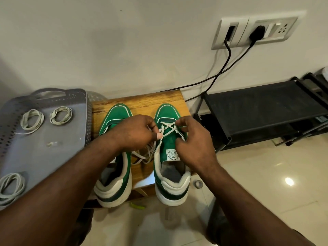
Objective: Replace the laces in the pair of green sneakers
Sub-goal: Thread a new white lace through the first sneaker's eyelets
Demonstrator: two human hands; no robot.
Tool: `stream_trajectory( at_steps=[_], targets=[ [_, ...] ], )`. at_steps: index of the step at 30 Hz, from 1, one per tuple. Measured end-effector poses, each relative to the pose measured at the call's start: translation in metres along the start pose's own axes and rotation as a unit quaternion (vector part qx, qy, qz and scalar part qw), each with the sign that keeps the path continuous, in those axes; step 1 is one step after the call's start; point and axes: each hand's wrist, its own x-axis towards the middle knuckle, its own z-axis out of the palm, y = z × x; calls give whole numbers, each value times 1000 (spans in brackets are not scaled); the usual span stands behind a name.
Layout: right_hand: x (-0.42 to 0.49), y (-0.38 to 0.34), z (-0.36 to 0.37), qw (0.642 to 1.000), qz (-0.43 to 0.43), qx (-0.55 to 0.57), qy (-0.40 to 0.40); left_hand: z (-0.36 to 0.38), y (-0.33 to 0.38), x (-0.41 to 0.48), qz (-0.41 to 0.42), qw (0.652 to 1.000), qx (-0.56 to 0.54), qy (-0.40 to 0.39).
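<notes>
Two green sneakers with white soles stand side by side on a small wooden stool (pixel 140 103), toes toward the wall. The left sneaker (pixel 115 164) is partly hidden under my left forearm. The right sneaker (pixel 170 176) has a white lace (pixel 167 127) crossed through its front eyelets. My left hand (pixel 134 134) pinches the lace at the shoe's left eyelet row. My right hand (pixel 192 144) pinches the lace on the right side. Loose lace ends (pixel 142 155) trail between the two shoes.
A grey perforated tray (pixel 53 148) to the left carries three coiled laces, among them one coil (pixel 32 119) and another coil (pixel 61 115). A black shoe rack (pixel 262 110) stands to the right. Two black cables (pixel 225 68) hang from wall sockets behind the stool. The tiled floor has small scraps.
</notes>
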Motion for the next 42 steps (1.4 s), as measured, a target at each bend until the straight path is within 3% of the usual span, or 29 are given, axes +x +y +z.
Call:
stream_trajectory(
  at_steps=[6, 9, 12, 16, 20, 22, 24, 26, 28, 30, 33, 36, 38, 39, 42],
  targets=[
    [0, -3, 2, 997, 27, 68, 21, 9, -5, 9, -18, 995, -10, 95],
    [-1, -4, 4, 995, 43, 80, 27, 19, -6, 10, -25, 994, 36, 97],
    [-2, -4, 5, 996, 45, 71, 28, 26, -4, 11, -30, 994, 14, 106],
    [-2, -4, 4, 998, 40, 41, 28, 16, 0, 10, -62, 987, -125, 81],
    [-2, -7, 5, 999, 32, 7, 29, 1, 10, 8, -89, 932, -349, 45],
    [-2, -7, 6, 999, 34, 6, 27, -6, 12, 5, -69, 919, -387, 29],
    [-2, -7, 6, 999, 37, 4, 23, -8, 11, 5, -44, 948, -308, 63],
    [-2, -6, 6, 999, 37, 9, 20, -6, 7, 6, -35, 981, -155, 114],
    [-1, -6, 6, 999, 38, 15, 18, 1, 5, 5, -47, 994, -48, 90],
    [-1, -7, 6, 999, 41, 9, 15, 8, 5, 4, -53, 997, -12, 62],
    [-1, -7, 6, 999, 41, -3, 14, 8, 11, 4, 13, 982, -147, 117],
    [-1, -6, 9, 999, 38, -9, 26, -3, 23, -2, 151, 903, -376, 147],
    [-1, -4, 11, 999, 36, -2, 28, -9, 26, -5, 225, 849, -457, 141],
    [-1, -4, 12, 999, 32, 19, 32, -10, 25, -5, 249, 838, -466, 136],
    [-1, -13, 4, 989, -24, 133, 67, -8, 24, -6, 283, 868, -392, 115]
  ],
)
